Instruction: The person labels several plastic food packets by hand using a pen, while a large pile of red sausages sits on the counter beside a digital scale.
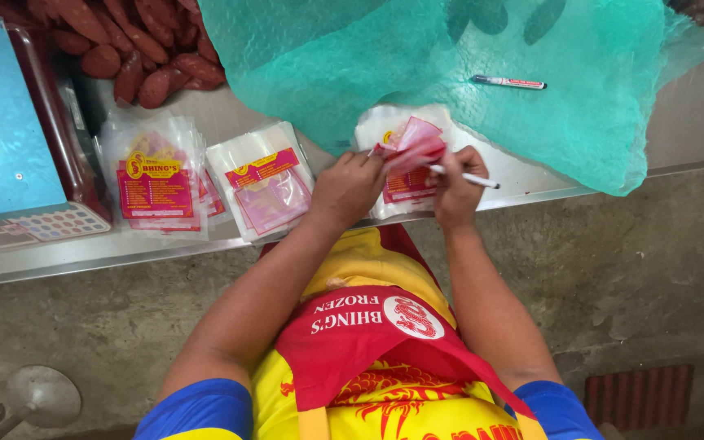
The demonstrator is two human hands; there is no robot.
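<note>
While over pouch (414,147), marker (473,178) in fingers (450,169)

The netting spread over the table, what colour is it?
The netting is teal green, a fine mesh; the head view shows it draped above both hands.

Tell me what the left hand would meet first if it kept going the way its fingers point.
Probably the pink printed pouch that the left hand is already pinching at its fingers. Beyond it lies the green mesh sheet. Depth is hard to judge from above.
</note>
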